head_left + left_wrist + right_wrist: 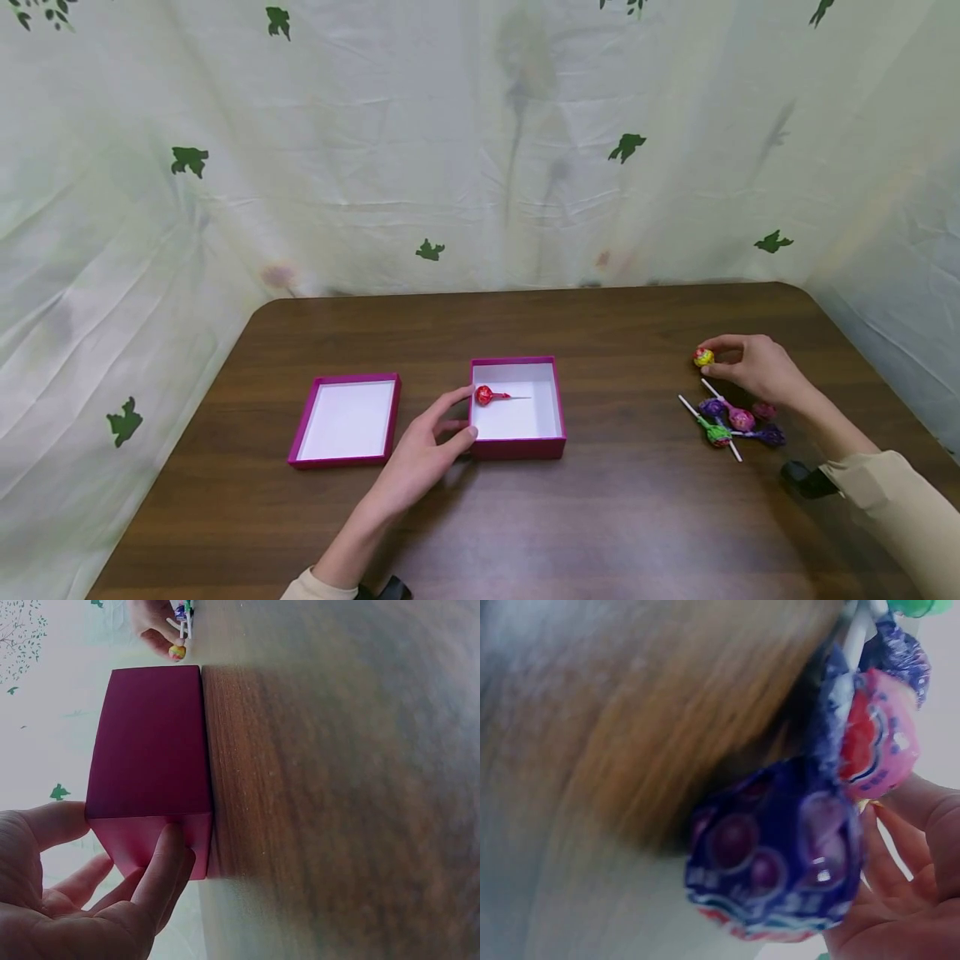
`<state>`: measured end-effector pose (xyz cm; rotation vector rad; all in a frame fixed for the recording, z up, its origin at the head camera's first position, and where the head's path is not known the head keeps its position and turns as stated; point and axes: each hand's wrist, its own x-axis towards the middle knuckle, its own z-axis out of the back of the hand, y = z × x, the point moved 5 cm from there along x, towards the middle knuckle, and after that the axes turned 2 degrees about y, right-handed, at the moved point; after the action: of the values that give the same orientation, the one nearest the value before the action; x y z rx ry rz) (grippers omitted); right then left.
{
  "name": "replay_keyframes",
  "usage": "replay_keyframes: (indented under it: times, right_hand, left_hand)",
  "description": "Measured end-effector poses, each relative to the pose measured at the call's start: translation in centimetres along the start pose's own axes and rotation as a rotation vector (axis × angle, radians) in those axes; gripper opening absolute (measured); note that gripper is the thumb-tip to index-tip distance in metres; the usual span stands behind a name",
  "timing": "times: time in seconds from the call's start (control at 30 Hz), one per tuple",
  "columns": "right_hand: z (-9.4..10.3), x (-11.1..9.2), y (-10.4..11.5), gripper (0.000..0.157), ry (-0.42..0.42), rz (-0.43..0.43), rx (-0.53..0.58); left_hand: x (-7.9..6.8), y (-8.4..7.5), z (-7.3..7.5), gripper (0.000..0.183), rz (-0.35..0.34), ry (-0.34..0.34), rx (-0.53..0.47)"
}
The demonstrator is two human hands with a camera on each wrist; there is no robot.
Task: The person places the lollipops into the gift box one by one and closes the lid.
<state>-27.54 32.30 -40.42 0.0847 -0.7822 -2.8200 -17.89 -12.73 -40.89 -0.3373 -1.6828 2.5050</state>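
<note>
An open magenta box (519,450) with a white inside stands mid-table, and a red-wrapped lollipop (483,395) lies in it. My left hand (420,454) touches the box's left side, thumb near the front corner and fingers farther back. In the left wrist view those fingers rest against the box wall (146,742). Over at the right, my right hand (757,367) pinches a yellow-and-red lollipop (703,357) between thumb and finger. Just below that hand lies a cluster of lollipops, among them a green one (717,435), a pink one (740,419) and a purple one (776,855).
The box's lid (345,417), white inside up, lies to the left of the box. All of it is on a brown wooden table (585,525). Behind the table hangs a pale curtain (450,150) with green leaf shapes.
</note>
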Motion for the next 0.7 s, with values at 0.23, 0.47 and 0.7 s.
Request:
replay_keyframes:
  times: [0.23, 0.47, 0.7]
  right_hand:
    - [0.1, -0.4, 1.1, 0.032, -0.001, 0.028, 0.006]
    - [-0.1, -0.8, 2.7, 0.033, -0.012, 0.043, 0.036]
    - [-0.2, -1.1, 4.3, 0.030, -0.039, 0.069, 0.086]
  left_hand:
    - [0.0, 0.0, -0.1, 0.054, -0.002, -0.008, 0.001]
    - [-0.1, -0.1, 0.0, 0.054, 0.007, -0.001, 0.004]
    - [-0.1, -0.1, 0.0, 0.054, 0.011, 0.007, -0.004]
